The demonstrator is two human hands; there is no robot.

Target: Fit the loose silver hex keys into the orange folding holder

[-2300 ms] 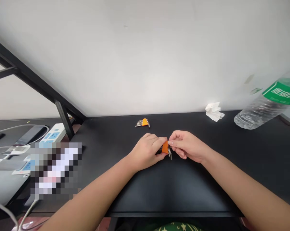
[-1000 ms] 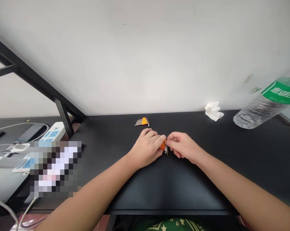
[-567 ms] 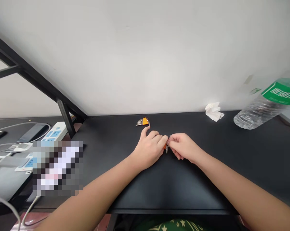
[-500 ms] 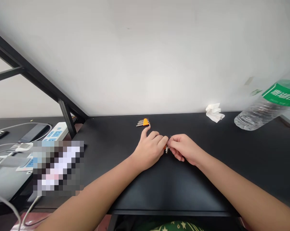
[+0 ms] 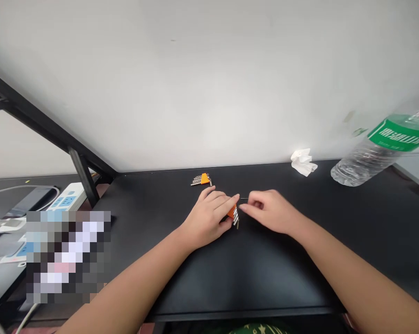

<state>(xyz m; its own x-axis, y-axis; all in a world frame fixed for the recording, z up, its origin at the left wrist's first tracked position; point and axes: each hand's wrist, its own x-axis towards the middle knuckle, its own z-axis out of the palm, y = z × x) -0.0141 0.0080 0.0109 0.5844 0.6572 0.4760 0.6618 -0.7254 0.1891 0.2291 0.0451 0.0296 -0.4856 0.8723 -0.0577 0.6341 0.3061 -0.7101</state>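
Observation:
My left hand (image 5: 206,218) rests on the black desk, its fingers closed over an orange hex key holder (image 5: 231,211). Silver hex key ends (image 5: 236,219) fan out from the holder's right side. Just to the right, my right hand (image 5: 270,211) has curled fingers, with the thumb pointing left toward the holder. A thin dark hex key (image 5: 244,198) reaches from those curled fingers toward my left fingertips; its far end is hard to make out. Beyond my left hand lies a second orange holder (image 5: 204,178) with several silver hex keys in it.
A crumpled white tissue (image 5: 303,162) lies by the wall. At the right, a clear plastic bottle (image 5: 365,160) with a green label leans. On the left are a black metal frame (image 5: 80,174), a white power strip (image 5: 65,200), cables and a pixelated patch.
My right hand has drawn slightly right, away from the holder, and its thumb has parted from it. More of the orange holder and the thin hex key shows. The view has shifted slightly.

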